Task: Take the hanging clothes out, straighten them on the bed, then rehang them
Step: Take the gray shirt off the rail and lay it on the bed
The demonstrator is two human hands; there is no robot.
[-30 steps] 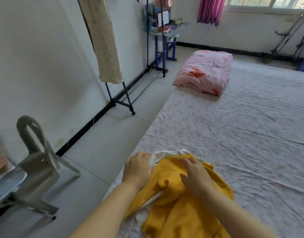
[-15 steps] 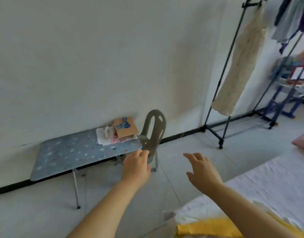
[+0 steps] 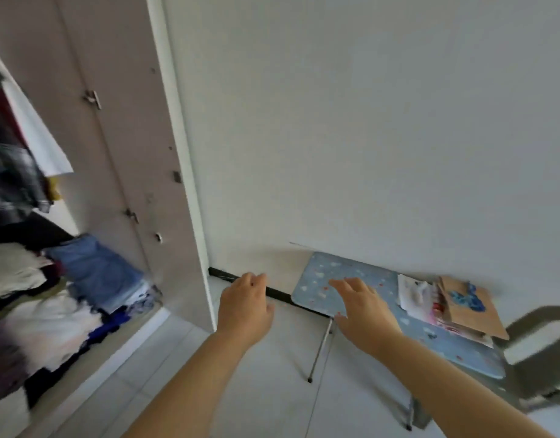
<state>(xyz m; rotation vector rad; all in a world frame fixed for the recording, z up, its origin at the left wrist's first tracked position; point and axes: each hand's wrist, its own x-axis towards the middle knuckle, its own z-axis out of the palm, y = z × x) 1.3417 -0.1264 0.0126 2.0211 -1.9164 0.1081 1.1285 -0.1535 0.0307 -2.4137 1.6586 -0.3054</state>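
Hands held out low in front, both empty: left hand [image 3: 244,306] and right hand [image 3: 364,314], fingers loosely spread. Past them, a small blue table [image 3: 319,279] stands against the wall. Farther left, hanging clothes [image 3: 35,137] blur inside the open wardrobe [image 3: 124,153]. They look soft, light and floppy. They are probably best lifted at the shoulders, or by a hanger if one is there; none can be made out.

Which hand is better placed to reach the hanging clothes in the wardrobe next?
Left, likely. The left hand is empty, open and nearer the hanging clothes at the frame's left; the right hand, also empty, is off toward the blue table.
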